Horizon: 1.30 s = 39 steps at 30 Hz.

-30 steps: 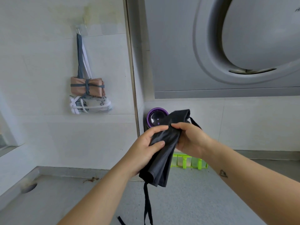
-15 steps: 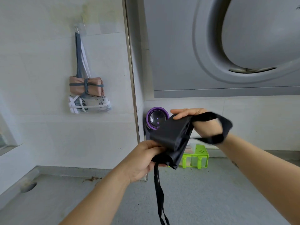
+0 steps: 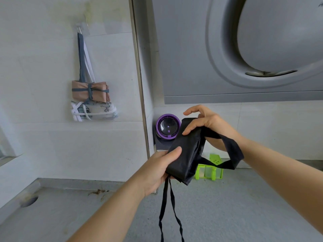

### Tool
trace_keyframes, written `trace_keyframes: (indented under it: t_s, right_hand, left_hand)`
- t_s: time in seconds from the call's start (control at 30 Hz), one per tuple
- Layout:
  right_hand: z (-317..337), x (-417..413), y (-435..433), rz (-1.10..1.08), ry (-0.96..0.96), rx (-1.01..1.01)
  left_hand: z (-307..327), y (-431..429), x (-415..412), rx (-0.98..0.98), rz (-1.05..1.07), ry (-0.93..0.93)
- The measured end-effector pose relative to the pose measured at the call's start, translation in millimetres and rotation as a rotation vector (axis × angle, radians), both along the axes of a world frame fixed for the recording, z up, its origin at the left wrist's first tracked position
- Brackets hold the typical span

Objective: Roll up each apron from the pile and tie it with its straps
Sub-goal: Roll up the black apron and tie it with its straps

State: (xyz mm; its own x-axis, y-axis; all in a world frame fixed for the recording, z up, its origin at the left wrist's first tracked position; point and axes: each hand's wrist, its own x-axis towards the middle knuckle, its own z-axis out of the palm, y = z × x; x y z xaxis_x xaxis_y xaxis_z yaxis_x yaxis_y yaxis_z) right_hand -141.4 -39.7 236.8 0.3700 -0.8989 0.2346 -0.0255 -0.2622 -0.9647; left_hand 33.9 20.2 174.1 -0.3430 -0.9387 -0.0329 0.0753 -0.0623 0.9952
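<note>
Black apron [image 3: 185, 151] is up in the air between both hands, over the grey worktop [image 3: 244, 215] and in front of a purple round gadget [image 3: 167, 127] and a green rack [image 3: 212, 170]. It is gathered into a long, loose roll that slants from upper right to lower left. My read is that it is thin, light and limp, with a faint sheen, so probably a little slippery. There is no stiffness to lean on, and the roll will likely spring open wherever nothing presses on it. I judge the ends to be the places to take hold, squeezing through all the layers, never just the outer one. The left grip [image 3: 157, 170] holds the lower end, thumb laid flat on top and fingers underneath out of my sight. It is closed around the cloth, firm rather than wide. The right grip [image 3: 208, 123] has the upper end, thumb pressed on the front face and forefinger lifted clear and straight. I cannot see the remaining fingers behind the cloth, so I take it as a pinch on the roll, not a full wrap. The wide loop strap [image 3: 235, 151] comes from under that hand, crosses the right wrist and sags back to the roll. Two thin tie straps [image 3: 165, 206] dangle free below the left grip, and I judge those are what will bind it. For reference, a brown bundle [image 3: 90, 91] and a white bundle [image 3: 94, 110] hang on the wall, already tied.
</note>
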Motion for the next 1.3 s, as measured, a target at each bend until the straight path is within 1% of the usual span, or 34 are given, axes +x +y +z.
trace_keyframes:
  t_s: [0.07, 0.1, 0.13, 0.23, 0.3, 0.33, 0.37, 0.43, 0.47, 0.53, 0.6, 0.63, 0.73, 0.83, 0.9, 0.93, 0.97, 1.0, 1.03, 1.1, 1.13, 1.17, 1.2, 1.23, 1.3]
  right_hand:
    - [-1.1, -6.5, -1.2, -0.079, 0.123, -0.15]
    - [-2.4, -10.3, -1.6, -0.1, 0.185, -0.188]
    - [-4.0, -14.9, -1.2, -0.077, 0.181, -0.167]
    - [0.7, -25.8, 9.1, 0.239, -0.068, 0.203]
    - [9.0, -27.8, 13.9, 0.383, -0.159, 0.336]
    - [12.6, -27.1, 15.7, 0.395, -0.127, 0.349]
    - [14.6, -25.1, 14.7, 0.367, -0.04, 0.321]
    - [15.3, -15.9, 14.6, 0.225, 0.136, 0.197]
    - [15.6, -11.6, 13.4, 0.16, 0.144, 0.153]
    - [17.8, -5.0, 12.6, 0.084, 0.056, 0.126]
    - [19.1, -3.2, 9.7, 0.063, 0.001, 0.117]
    - [19.7, -3.1, 9.1, 0.065, -0.006, 0.113]
    - [24.5, 0.7, 8.1, 0.09, 0.013, 0.088]
    - [40.3, 2.1, 11.2, 0.131, 0.007, 0.087]
    - [52.6, 3.1, 13.2, 0.141, 0.004, 0.068]
    - [57.2, 4.4, 12.1, 0.119, -0.006, 0.053]
    - [60.4, 6.1, 10.1, 0.062, -0.022, 0.014]
    - [62.1, 7.5, 6.7, -0.053, -0.047, -0.063]
    - [61.2, 8.6, 3.2, -0.225, -0.089, -0.162]
    - [53.1, 9.9, 5.6, -0.596, -0.301, -0.344]
    - [44.3, 10.7, 9.9, -0.69, -0.396, -0.395]
    - [32.0, 12.7, 15.4, -0.704, -0.424, -0.402]
    - [17.4, 17.0, 20.4, -0.641, -0.406, -0.361]
    - [4.1, 22.5, 24.9, -0.512, -0.359, -0.272]
    - [-14.5, 34.4, 32.6, -0.164, -0.262, -0.029]
  left_hand:
    - [-3.6, 0.0, -0.4, -0.049, 0.047, -0.042]
    - [-5.4, -0.3, 0.6, -0.079, 0.073, -0.073]
    - [-7.4, -0.9, 2.3, -0.115, 0.096, -0.105]
    - [-6.1, 0.8, 7.3, -0.244, 0.104, -0.215]
    - [-1.8, 0.3, 9.3, -0.335, 0.12, -0.3]
    - [0.3, 0.8, 9.6, -0.391, 0.148, -0.355]
    - [2.2, 1.3, 9.6, -0.449, 0.18, -0.403]
    - [3.3, 4.3, 7.7, -0.538, 0.216, -0.44]
    - [3.5, 6.1, 5.7, -0.572, 0.236, -0.435]
    - [6.4, 9.6, 1.6, -0.573, 0.275, -0.375]
    - [9.9, 8.2, 3.1, -0.497, 0.233, -0.259]
    - [11.6, 5.1, 5.7, -0.454, 0.183, -0.226]
    - [29.2, 0.8, 15.3, -0.326, -0.009, -0.227]
    - [53.6, -3.3, 22.4, -0.176, -0.145, -0.129]
    - [66.4, -5.0, 20.8, -0.179, -0.162, -0.107]
    - [70.1, -6.4, 18.6, -0.213, -0.124, -0.11]
    - [72.5, -8.2, 15.7, -0.255, -0.061, -0.107]
    - [74.3, -10.9, 12.5, -0.293, 0.016, -0.087]
    - [75.6, -14.0, 10.0, -0.304, 0.089, -0.037]
    - [80.2, -19.8, 8.6, -0.26, 0.211, 0.129]
    - [82.5, -22.3, 9.4, -0.227, 0.243, 0.217]
    - [84.9, -23.8, 10.2, -0.198, 0.257, 0.287]
    - [86.9, -24.3, 11.0, -0.181, 0.264, 0.328]
    - [88.9, -24.2, 10.7, -0.174, 0.267, 0.352]
    - [91.4, -22.9, 8.1, -0.163, 0.274, 0.375]
